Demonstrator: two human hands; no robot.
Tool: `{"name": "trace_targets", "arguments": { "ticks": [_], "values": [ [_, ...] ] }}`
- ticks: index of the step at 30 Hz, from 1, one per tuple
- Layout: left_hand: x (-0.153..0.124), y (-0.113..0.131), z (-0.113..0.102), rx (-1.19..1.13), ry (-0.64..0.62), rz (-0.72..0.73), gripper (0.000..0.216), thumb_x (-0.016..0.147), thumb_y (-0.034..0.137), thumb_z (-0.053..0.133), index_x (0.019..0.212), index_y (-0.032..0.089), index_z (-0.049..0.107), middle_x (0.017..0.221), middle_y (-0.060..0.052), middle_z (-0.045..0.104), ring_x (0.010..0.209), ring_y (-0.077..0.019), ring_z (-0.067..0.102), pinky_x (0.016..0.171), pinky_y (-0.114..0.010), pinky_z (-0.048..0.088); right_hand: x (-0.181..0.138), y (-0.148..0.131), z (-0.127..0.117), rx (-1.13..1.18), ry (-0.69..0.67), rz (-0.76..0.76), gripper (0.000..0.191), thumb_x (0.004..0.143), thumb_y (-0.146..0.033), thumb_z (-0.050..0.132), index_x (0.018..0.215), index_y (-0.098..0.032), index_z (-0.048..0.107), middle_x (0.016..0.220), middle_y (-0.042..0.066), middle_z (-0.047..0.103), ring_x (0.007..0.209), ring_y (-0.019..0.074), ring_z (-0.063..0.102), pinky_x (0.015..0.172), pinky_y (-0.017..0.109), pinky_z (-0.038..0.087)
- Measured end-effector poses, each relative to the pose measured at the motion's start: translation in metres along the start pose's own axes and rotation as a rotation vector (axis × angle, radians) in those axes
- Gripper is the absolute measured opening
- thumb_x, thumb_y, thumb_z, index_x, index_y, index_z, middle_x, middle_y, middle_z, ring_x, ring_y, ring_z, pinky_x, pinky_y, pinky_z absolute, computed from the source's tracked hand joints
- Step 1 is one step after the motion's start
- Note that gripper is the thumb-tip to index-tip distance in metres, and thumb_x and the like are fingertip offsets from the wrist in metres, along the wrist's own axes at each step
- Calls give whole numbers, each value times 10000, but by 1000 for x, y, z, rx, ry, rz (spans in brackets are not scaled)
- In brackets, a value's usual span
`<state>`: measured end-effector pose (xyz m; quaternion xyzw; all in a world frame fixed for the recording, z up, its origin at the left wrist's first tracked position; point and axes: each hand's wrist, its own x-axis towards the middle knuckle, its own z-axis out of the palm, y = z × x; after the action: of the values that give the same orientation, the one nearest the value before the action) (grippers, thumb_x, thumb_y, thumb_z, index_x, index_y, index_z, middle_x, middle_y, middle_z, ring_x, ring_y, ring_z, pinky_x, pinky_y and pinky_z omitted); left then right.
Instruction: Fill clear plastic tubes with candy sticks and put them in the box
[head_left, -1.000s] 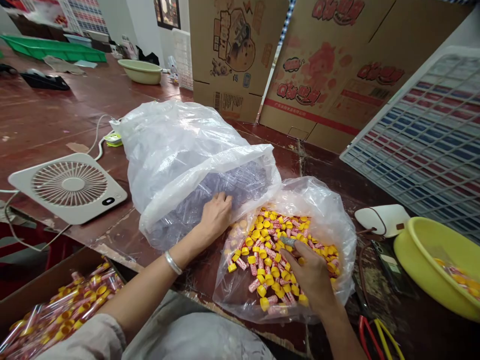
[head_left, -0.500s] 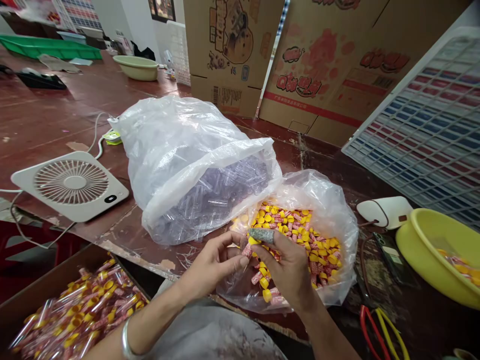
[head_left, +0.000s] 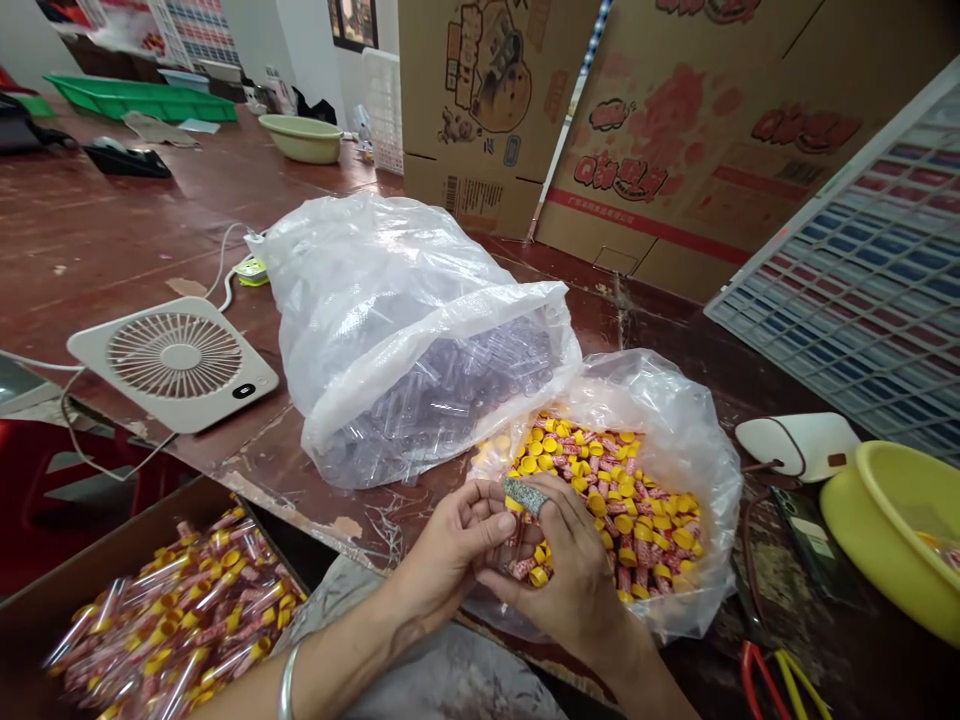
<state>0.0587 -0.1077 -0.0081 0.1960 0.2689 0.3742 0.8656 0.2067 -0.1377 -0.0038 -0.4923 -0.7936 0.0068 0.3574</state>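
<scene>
The left hand (head_left: 450,545) and right hand (head_left: 574,585) meet over the near edge of the bag of sweets (head_left: 675,400). Their fingers are curled in, pinching one yellow-capped piece (head_left: 514,505) between them. A grey sleeve (head_left: 526,493) covers the right forefinger. The bag of clear tubes (head_left: 405,300) lies just behind. Red lettering on the cardboard boxes (head_left: 480,100) cannot be read; one bears a barcode.

Small packing workshop: worn red table (head_left: 112,240); printed cardboard cartons (head_left: 645,130) along far edge; bulk plastic bags (head_left: 390,300) of clear tubes and yellow-capped pieces (head_left: 615,490); stacked grid trays (head_left: 862,270).
</scene>
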Motion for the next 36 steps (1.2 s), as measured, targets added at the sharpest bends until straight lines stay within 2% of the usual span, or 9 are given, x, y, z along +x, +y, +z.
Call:
{"name": "trace_targets", "arguments": {
  "ticks": [5, 8, 11, 14, 18, 22, 25, 29, 36],
  "values": [
    [12, 8, -6, 334, -53, -39, 346, 731, 288, 796, 962, 155, 577, 780, -7, 620, 677, -142, 626, 673, -279, 523, -3, 5, 0, -42, -56, 2, 647, 779, -554, 757, 1248, -189, 500, 1152, 147, 653, 1172, 335, 607, 1029, 549, 499],
    [33, 40, -13, 1117, -13, 189, 173, 817, 221, 662, 971, 162, 611, 849, -41, 647, 787, -189, 641, 716, -302, 511, -8, 30, -17, -144, -92, 110, 678, 847, -652, 633, 1303, -170, 493, 1248, 173, 625, 1200, 337, 595, 976, 506, 525],
    [63, 76, -20, 1992, 161, 388, 212, 881, 105, 511, 1024, 157, 658, 1029, -120, 658, 944, -253, 662, 792, -355, 512, -18, 65, -38, -302, -2, 340, 390, 970, -552, 499, 1096, -194, 588, 1019, 118, 688, 944, 278, 681, 795, 407, 550],
    [93, 93, -24, 2294, 235, 358, 294, 878, 21, 432, 974, 119, 693, 1031, -181, 645, 957, -295, 687, 771, -378, 522, -30, 90, -48, -388, -140, 464, 233, 998, -389, 486, 908, -209, 603, 854, 66, 694, 776, 240, 679, 690, 348, 513],
    [110, 94, -28, 2278, 220, 350, 300, 856, -6, 420, 913, 99, 695, 1031, -207, 639, 918, -307, 702, 741, -380, 519, -38, 91, -35, -360, -368, 409, 64, 944, -263, 579, 917, -213, 607, 902, 55, 709, 857, 235, 686, 727, 326, 510],
    [89, 99, -36, 2111, 201, 439, 240, 875, 188, 534, 1095, 161, 627, 1061, -123, 647, 833, -237, 677, 727, -347, 508, -37, 85, -19, -374, -419, 349, 97, 872, -183, 646, 953, -219, 605, 931, 57, 707, 903, 252, 683, 738, 335, 519],
    [59, 98, -42, 1495, 94, 444, 275, 834, 333, 638, 1058, 175, 614, 947, -47, 675, 791, -179, 633, 706, -293, 494, -32, 82, -19, -288, -274, 343, 56, 893, -235, 631, 913, -212, 585, 856, 45, 688, 788, 232, 686, 680, 324, 523],
    [30, 73, -43, 665, 41, 181, 470, 788, 369, 745, 1183, 166, 594, 888, -45, 701, 668, -116, 608, 572, -212, 433, -17, 57, -26, -75, -38, 259, 227, 921, -423, 640, 865, -225, 544, 784, 13, 654, 715, 185, 669, 655, 279, 527],
    [17, 38, -41, 322, 0, 28, 382, 731, 329, 839, 995, 132, 645, 763, -59, 737, 592, -93, 615, 557, -174, 436, 0, 13, -31, -6, -21, 149, 307, 940, -528, 585, 864, -231, 561, 734, 7, 623, 668, 169, 628, 603, 270, 520]
  ]
}}
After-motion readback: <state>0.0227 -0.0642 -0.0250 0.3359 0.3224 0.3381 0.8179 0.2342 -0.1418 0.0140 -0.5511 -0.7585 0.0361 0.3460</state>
